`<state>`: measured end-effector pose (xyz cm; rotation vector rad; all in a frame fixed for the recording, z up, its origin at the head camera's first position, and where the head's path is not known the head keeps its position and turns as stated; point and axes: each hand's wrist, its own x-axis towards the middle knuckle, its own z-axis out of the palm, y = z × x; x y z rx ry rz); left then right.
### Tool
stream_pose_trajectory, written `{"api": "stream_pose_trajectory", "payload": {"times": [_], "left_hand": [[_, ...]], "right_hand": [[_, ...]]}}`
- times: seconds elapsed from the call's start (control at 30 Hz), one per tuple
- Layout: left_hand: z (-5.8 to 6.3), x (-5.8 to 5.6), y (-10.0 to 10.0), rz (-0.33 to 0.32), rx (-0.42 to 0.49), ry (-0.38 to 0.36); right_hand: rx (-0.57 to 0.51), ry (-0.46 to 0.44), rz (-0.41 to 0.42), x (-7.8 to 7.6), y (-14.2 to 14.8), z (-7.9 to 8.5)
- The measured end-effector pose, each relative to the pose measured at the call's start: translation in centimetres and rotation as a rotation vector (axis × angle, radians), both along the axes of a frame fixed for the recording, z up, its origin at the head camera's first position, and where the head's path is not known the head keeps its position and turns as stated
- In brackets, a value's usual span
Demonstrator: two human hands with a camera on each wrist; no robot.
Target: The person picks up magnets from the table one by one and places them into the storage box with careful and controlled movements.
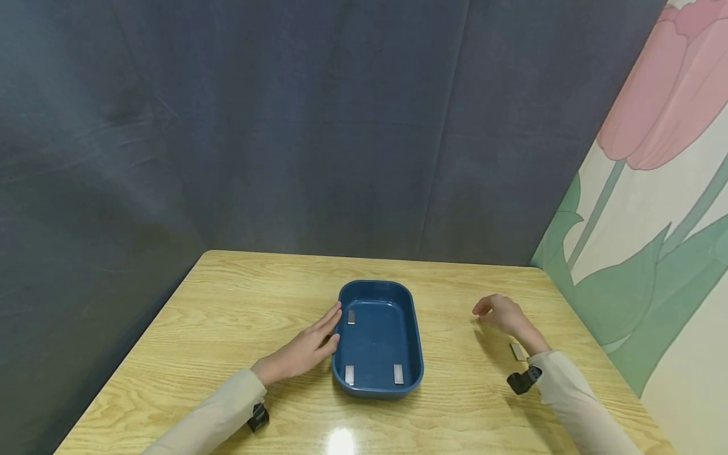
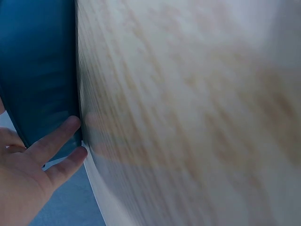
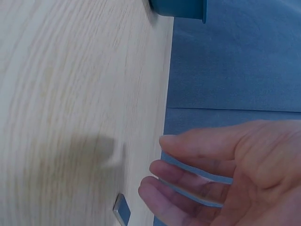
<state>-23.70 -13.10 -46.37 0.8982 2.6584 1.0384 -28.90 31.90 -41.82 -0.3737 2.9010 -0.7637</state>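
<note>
A deep blue rectangular tray [image 1: 375,341] with rounded corners stands on the table. Three small shiny rectangular pieces lie in it: one by the left wall [image 1: 351,317], one at the near left [image 1: 349,375] and one at the near right [image 1: 398,373]. With extended fingers my left hand [image 1: 307,351] rests against the tray's left side; the left wrist view shows its fingertips on the outer wall [image 2: 42,80]. To the right of the tray, my right hand [image 1: 503,314] hovers over the table, fingers loosely bent around nothing. A similar small metallic piece [image 3: 122,210] lies on the wood below it.
The light wooden table [image 1: 256,297] extends around the tray. Behind it hangs a dark blue-grey curtain [image 1: 318,139], and a wall with painted tulips [image 1: 654,253] borders the right side. Near my right wrist lies a small metallic piece [image 1: 517,352].
</note>
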Motion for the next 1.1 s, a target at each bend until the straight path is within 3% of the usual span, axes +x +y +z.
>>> {"api": "stream_pose_trajectory", "payload": {"times": [0.53, 1.1], "left_hand": [[0.0, -0.1, 0.0, -0.008, 0.007, 0.007], [-0.1, 0.0, 0.0, -0.002, 0.001, 0.002]], "right_hand": [[0.025, -0.047, -0.016, -0.5, 0.4, -0.7], [-0.015, -0.136, -0.035, -0.9, 0.7, -1.4]]}}
